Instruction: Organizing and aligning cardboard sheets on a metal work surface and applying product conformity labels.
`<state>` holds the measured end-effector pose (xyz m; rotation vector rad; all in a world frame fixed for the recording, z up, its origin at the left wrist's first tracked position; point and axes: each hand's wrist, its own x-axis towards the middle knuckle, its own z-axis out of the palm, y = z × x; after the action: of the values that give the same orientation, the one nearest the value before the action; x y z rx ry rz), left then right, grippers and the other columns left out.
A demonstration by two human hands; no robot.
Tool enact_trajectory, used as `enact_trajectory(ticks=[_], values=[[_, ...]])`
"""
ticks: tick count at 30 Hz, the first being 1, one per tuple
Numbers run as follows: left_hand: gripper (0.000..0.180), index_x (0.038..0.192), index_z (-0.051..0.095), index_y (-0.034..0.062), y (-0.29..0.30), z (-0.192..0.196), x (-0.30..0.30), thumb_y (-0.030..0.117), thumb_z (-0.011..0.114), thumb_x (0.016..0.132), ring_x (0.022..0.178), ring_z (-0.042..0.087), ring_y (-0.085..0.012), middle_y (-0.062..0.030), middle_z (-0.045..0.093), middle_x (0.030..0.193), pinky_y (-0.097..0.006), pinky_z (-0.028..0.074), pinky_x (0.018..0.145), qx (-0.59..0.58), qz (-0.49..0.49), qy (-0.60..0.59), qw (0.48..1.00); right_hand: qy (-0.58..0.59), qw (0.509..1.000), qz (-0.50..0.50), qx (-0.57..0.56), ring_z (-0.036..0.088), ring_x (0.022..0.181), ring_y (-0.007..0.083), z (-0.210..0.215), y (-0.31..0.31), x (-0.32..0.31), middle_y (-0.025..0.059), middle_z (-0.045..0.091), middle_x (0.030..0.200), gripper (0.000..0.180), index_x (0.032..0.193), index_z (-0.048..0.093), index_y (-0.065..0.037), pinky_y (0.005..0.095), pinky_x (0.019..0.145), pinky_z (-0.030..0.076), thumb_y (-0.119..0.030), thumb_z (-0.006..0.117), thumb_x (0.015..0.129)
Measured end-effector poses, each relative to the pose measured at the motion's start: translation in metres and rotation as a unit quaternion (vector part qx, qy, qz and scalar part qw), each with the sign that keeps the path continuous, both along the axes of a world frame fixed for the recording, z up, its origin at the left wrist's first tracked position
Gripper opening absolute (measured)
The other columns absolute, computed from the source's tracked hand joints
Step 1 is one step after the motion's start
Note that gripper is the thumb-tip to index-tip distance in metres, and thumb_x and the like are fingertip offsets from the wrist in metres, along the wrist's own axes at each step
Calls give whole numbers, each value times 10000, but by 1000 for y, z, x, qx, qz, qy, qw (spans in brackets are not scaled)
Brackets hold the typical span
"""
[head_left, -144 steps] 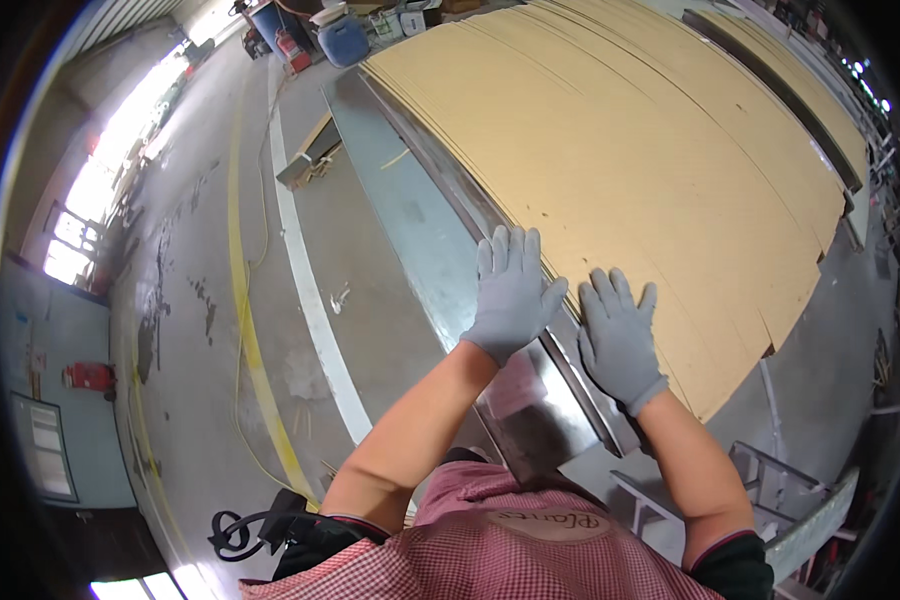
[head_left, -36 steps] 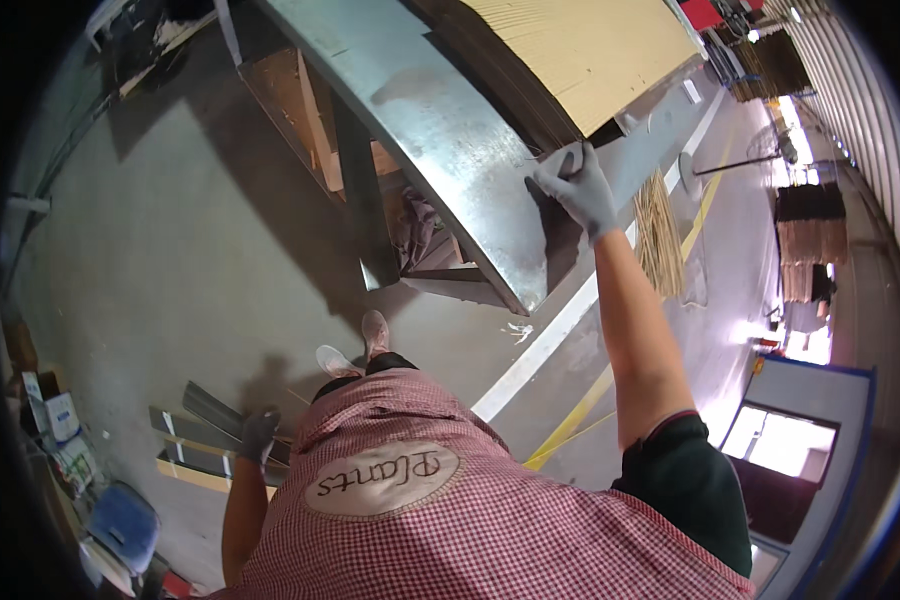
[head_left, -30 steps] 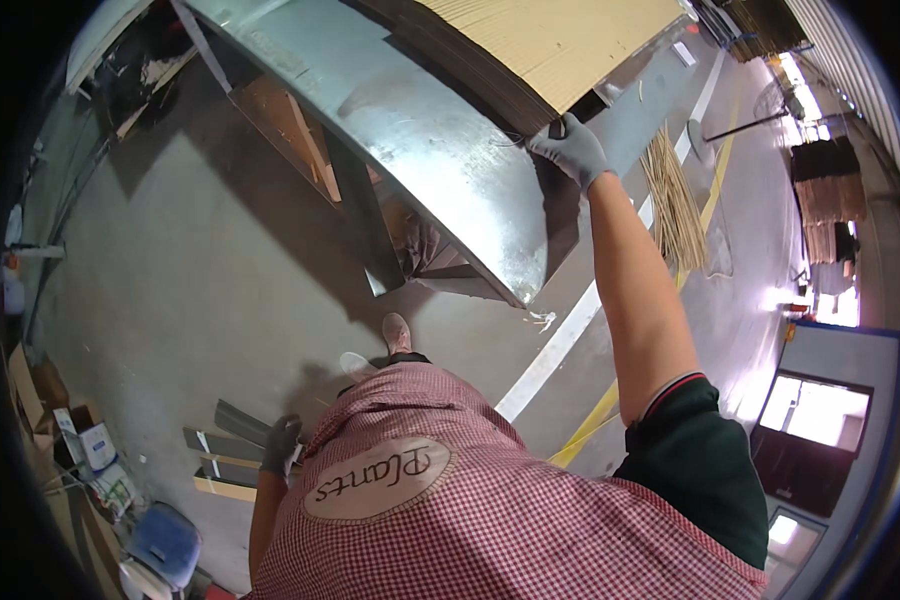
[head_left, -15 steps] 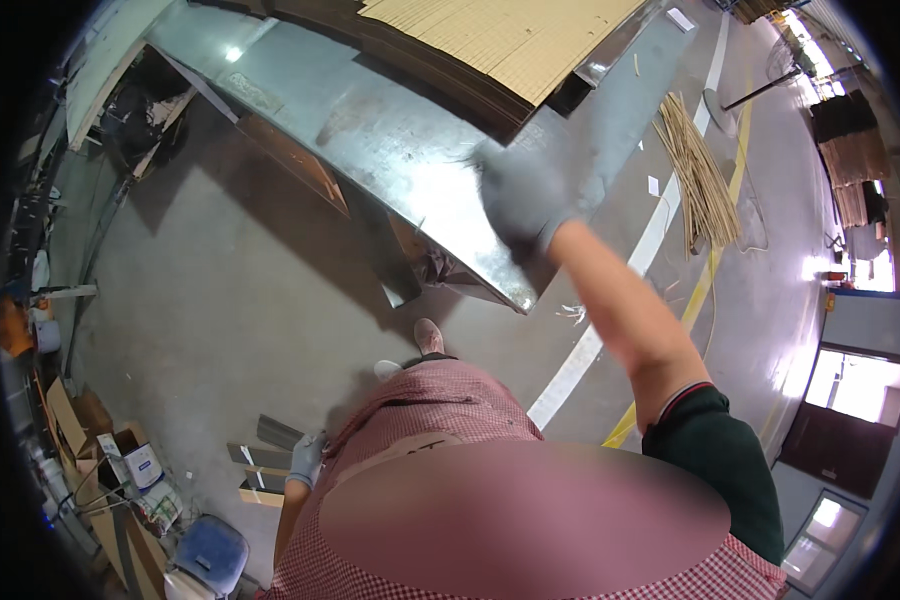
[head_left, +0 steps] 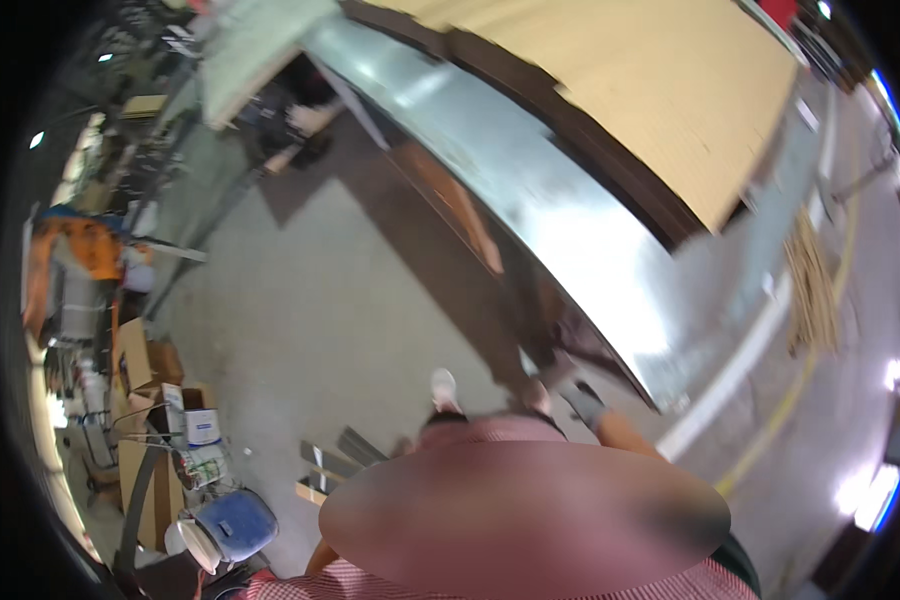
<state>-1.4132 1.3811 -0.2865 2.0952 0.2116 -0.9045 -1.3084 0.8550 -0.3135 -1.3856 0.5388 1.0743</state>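
Note:
My right hand (head_left: 583,403), in a grey glove, hangs low beside my legs, just off the near corner of a shiny metal-topped table (head_left: 570,235). Motion smears its fingers, and I make out nothing held in it. Only a bit of my left forearm (head_left: 320,556) shows at the lower left; a blurred oval over my checked apron hides that hand. On the table lies a stack of tan cardboard sheets (head_left: 650,90) with dark brown sheets (head_left: 580,130) under its near edge. Dark and tan strips (head_left: 332,462) lie on the floor to my left.
A blue-seated stool (head_left: 235,525) stands at the lower left, with open cardboard boxes (head_left: 155,365) beyond it. An orange object (head_left: 92,248) is at the far left. A bundle of thin tan strips (head_left: 810,285) lies on the floor to the right, near painted white and yellow lines.
My right hand has come down from the tabletop beside the stack to near my legs. My left hand has gone out of sight. The view has swung left.

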Motion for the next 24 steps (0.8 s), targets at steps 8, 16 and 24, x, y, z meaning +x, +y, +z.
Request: enact_trajectory(ticks=[8,16,24], values=[[397,1185,570,57,96,48,127,308,460,897,1128,517,-217,-147,574,1193,-323,377,980,118,110,205,965,-1,919,-393,15,560,848,181,-160,19,27,17,605,954,486,1161,534,-146,387,695,477,-289,736,743],[508,1227,519,43,-32,138,332,443,397,939,1089,525,-305,-159,528,1256,-386,412,932,-275,-372,24,886,-130,934,-333,-15,573,592,119,78,173,51,29,628,733,298,972,613,10,252,556,484,-148,713,740],[807,1340,429,171,-263,59,379,758,320,796,1225,418,-274,-44,471,1336,-388,353,1027,572,-601,-362,-425,-188,825,-82,-526,500,688,182,397,224,-95,89,515,742,383,988,570,13,324,594,416,-186,749,715]])
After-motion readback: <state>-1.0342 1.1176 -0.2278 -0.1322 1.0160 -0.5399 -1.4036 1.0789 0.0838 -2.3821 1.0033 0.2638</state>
